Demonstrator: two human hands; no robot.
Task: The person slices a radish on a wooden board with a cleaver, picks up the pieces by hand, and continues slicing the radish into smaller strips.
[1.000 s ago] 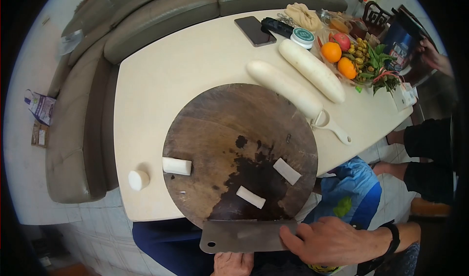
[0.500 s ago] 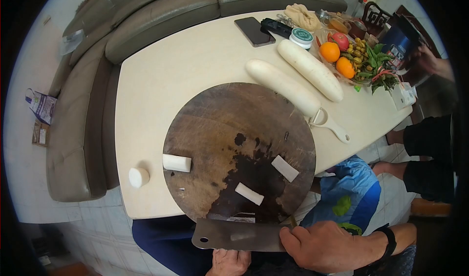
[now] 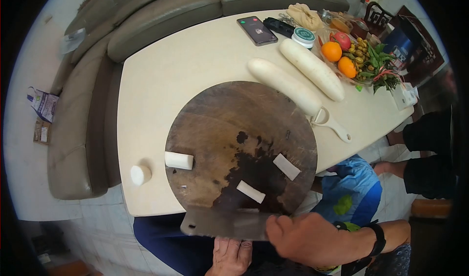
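Observation:
My right hand [image 3: 308,239] grips a broad cleaver [image 3: 215,222], its blade blurred over the near edge of the round wooden chopping board [image 3: 205,115]. Just below the blade is my left hand [image 3: 232,256], fingers together and bent; its fingertips are hidden behind the cleaver. A sliver of a white piece [image 3: 249,210] shows behind the blade. Farther up the board lie a cut radish strip [image 3: 250,191], a flat radish piece [image 3: 287,166] and a thicker radish block [image 3: 179,160] at the left rim.
Two peeled white radishes [image 3: 283,84] and a peeler [image 3: 334,128] lie beyond the board. A radish end [image 3: 140,175] sits at left. Farther back are a lit phone [image 3: 257,31], a jar [image 3: 303,37] and fruit [image 3: 347,67]. A person's legs [image 3: 427,134] are at right.
My right hand and the cleaver have shifted left and slightly up, the blade now blurred. The phone screen has lit up. The other person's hand at right has left its earlier place.

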